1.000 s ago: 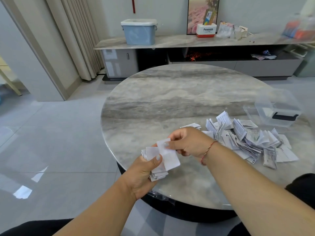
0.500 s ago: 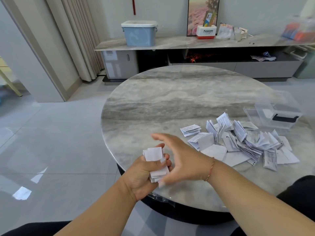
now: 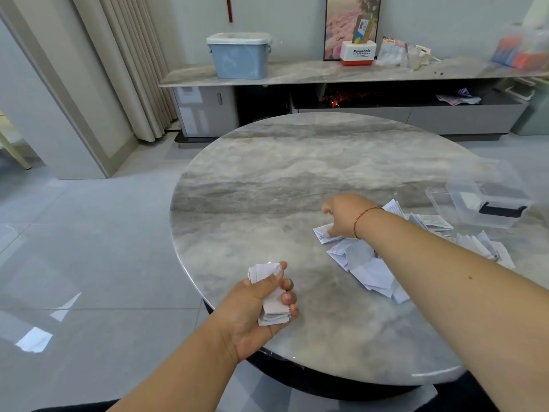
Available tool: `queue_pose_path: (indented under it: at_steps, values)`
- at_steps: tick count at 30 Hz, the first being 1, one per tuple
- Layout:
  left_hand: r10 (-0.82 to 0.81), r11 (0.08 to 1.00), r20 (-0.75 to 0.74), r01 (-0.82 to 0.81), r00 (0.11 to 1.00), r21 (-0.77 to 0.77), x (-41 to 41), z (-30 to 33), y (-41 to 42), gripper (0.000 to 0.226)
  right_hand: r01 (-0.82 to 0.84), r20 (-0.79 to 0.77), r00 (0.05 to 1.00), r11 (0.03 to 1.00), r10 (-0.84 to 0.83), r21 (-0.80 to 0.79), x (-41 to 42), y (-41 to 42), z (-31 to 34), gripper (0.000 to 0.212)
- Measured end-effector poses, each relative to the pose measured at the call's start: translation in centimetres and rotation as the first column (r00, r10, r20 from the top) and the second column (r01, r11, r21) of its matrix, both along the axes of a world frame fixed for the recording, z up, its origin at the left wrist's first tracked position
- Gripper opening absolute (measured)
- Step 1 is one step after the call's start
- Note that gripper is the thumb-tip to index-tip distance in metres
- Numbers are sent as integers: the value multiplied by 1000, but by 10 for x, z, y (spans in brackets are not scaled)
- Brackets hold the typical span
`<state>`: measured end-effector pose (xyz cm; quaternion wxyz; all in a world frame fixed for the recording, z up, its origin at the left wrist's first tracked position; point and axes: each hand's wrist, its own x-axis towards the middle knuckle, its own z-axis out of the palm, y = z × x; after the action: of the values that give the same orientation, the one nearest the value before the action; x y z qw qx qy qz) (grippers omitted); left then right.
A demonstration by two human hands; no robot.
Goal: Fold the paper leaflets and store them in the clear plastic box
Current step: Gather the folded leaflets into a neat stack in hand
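My left hand (image 3: 252, 310) grips a stack of folded white leaflets (image 3: 271, 295) at the near edge of the round marble table (image 3: 267, 185). My right hand (image 3: 344, 217) reaches over the left end of the loose leaflet pile (image 3: 368, 266), its fingers curled down onto a folded leaflet (image 3: 322, 233) lying on the table. More leaflets spread to the right behind my forearm. The clear plastic box (image 3: 487, 200) with a black latch stands at the table's right edge, its inside hard to make out.
A long marble sideboard (image 3: 297, 74) runs along the back wall with a blue lidded bin (image 3: 239, 55), a white and red Panasonic box (image 3: 358, 53) and small clutter. Beige curtains (image 3: 133, 63) hang at the left. Glossy tiled floor (image 3: 74, 248) surrounds the table.
My right hand left the stack in my left hand and moved right and away to the near end of the pile. My left hand still holds the stack.
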<state>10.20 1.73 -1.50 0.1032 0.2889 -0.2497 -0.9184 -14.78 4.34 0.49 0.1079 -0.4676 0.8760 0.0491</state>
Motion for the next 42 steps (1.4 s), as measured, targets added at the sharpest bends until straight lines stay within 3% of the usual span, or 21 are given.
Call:
queue_pose_path:
  at_steps: [2, 5, 7, 8, 9, 11, 12, 13, 17, 20, 22, 26, 29, 36, 39, 42]
  values:
    - [2, 998, -11, -2, 1000, 56, -1, 1, -3, 40, -56, -71, 995, 994, 63, 98, -7, -9, -19, 37]
    - [1, 989, -24, 2, 1000, 146, -3, -1, -7, 41, -121, -140, 982, 991, 128, 57, -10, -15, -31, 7]
    - [-3, 983, -34, 9, 999, 181, -2, -1, -8, 47, -114, -104, 988, 993, 110, -25, -10, -14, -29, 18]
    - [-9, 982, -42, 17, 999, 189, -2, -1, -8, 50, -161, -87, 985, 975, 149, -151, -4, -12, -26, 20]
    - [-16, 980, -52, 26, 999, 197, -1, -2, -9, 52, -248, -83, 969, 902, 233, -353, 6, -9, -20, 21]
    - [-38, 977, -86, 55, 996, 204, -1, -4, -10, 54, -401, -125, 874, 552, 469, -731, 42, 6, -1, 23]
    - [-52, 977, -109, 73, 993, 201, -1, -4, -10, 54, -439, -170, 815, 399, 554, -805, 62, 17, 7, 22]
    - [-64, 978, -126, 87, 990, 187, -1, -3, -9, 54, -465, -208, 771, 309, 602, -830, 79, 29, 8, 21]
    - [-41, 990, -116, 55, 992, 127, -3, 3, -4, 61, -466, -202, 727, 255, 656, -847, 110, 58, 0, 21]
    - [-26, 991, -120, 41, 992, 124, -3, 5, -5, 61, -356, -171, 793, 216, 584, -909, 97, 70, 26, 17]
    - [10, 991, -122, 7, 993, 131, -4, 4, -7, 58, -378, -229, 812, 185, 537, -907, 92, 75, 46, 18]
    - [47, 994, -99, -36, 994, 107, -5, 6, -4, 58, -537, -284, 703, 226, 652, -813, 112, 78, 38, 19]
    - [-18, 987, -128, 38, 992, 157, -7, 10, -1, 67, -591, -238, 649, 282, 722, -756, 126, 76, 12, 19]
    - [-43, 995, -136, 54, 990, 81, -6, 13, 3, 79, -479, -113, 747, 412, 656, -775, 126, 73, -5, 36]
    - [-69, 997, -115, 64, 991, -47, -6, 10, 7, 62, -335, 26, 832, 539, 555, -773, 126, 75, 2, 73]
    - [-111, 983, -98, 95, 989, -159, -6, 12, 13, 30, -360, 71, 833, 635, 549, -684, 126, 75, 2, 115]
